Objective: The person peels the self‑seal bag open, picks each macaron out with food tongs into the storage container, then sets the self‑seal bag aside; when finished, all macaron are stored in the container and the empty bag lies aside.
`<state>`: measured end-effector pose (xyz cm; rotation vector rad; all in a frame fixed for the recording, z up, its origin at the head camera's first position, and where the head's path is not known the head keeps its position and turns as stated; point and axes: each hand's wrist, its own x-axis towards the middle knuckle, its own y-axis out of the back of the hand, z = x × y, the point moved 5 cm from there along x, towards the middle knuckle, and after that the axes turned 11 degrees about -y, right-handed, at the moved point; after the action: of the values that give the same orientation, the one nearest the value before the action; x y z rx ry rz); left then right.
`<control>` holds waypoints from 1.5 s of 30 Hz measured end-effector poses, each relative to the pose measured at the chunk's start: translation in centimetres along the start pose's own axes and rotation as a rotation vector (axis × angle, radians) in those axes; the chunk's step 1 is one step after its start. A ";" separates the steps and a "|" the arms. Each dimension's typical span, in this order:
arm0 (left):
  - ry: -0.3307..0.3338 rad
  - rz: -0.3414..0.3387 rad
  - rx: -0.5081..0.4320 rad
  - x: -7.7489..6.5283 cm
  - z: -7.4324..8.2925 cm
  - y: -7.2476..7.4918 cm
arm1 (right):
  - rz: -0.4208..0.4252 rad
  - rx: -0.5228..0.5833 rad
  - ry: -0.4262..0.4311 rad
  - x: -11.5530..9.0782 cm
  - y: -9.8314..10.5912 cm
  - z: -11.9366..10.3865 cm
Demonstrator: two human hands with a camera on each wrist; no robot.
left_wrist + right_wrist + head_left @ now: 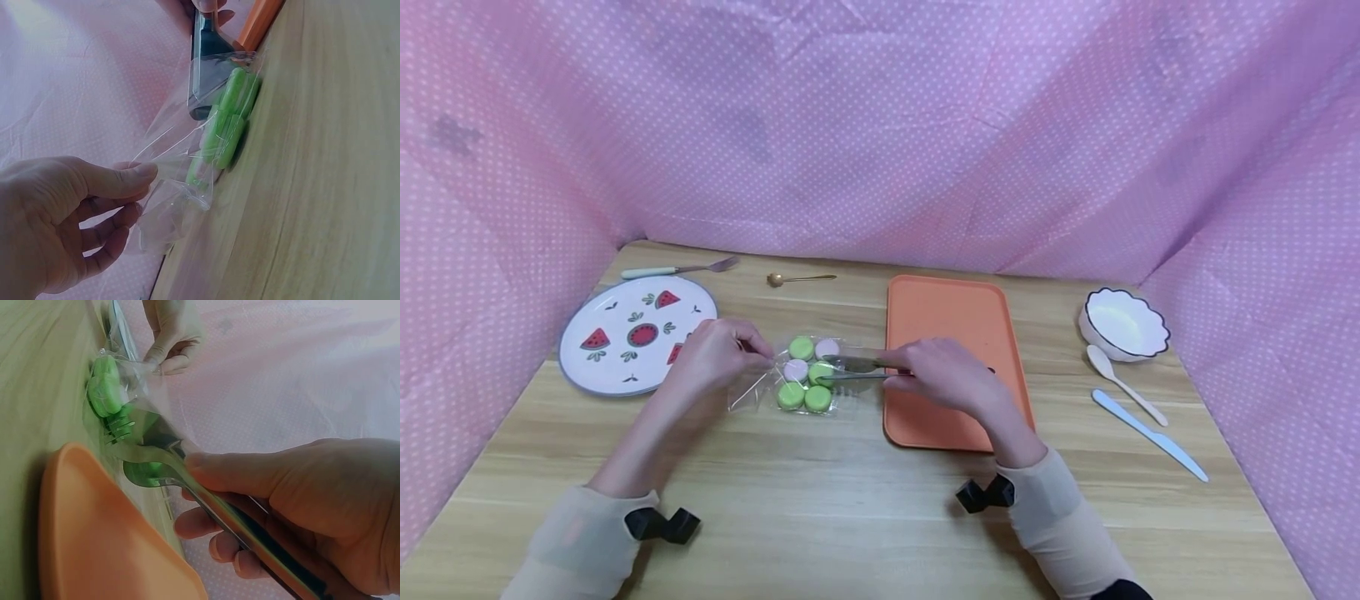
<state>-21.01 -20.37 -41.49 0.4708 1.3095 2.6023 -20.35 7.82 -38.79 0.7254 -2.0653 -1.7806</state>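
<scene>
A clear plastic bag [747,395] lies on the table, with several green macarons [791,396] and pale pink macarons [796,371] showing through it. My left hand [718,354] pinches the bag's left end between thumb and forefinger, lifting the film a little. From the other side, my right hand [951,375] grips metal food tongs [200,490]. One tong arm ends in fork tines, the other in a broad rounded head. The tong heads reach into the bag's right end, around a green macaron [821,374] in the head view.
An orange tray [943,308] lies under my right hand. The watermelon-patterned plate [617,317] stands at left, below a fork [662,271]. A small gold spoon [797,279] lies behind the bag. Right are a scalloped bowl [1123,325], white spoon [1123,383] and blue knife [1150,433].
</scene>
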 end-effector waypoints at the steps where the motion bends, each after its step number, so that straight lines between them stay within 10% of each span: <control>1: 0.007 -0.009 -0.002 0.0 -0.1 0.0 | -0.001 0.002 0.001 0.0 0.1 0.0; 45: 0.020 -0.013 0.024 0.0 -0.3 -0.2 | 0.006 -0.026 0.002 -0.3 0.2 0.0</control>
<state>-21.12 -20.45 -41.78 0.4404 1.3466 2.5900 -20.12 8.02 -38.61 0.7125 -2.0372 -1.7987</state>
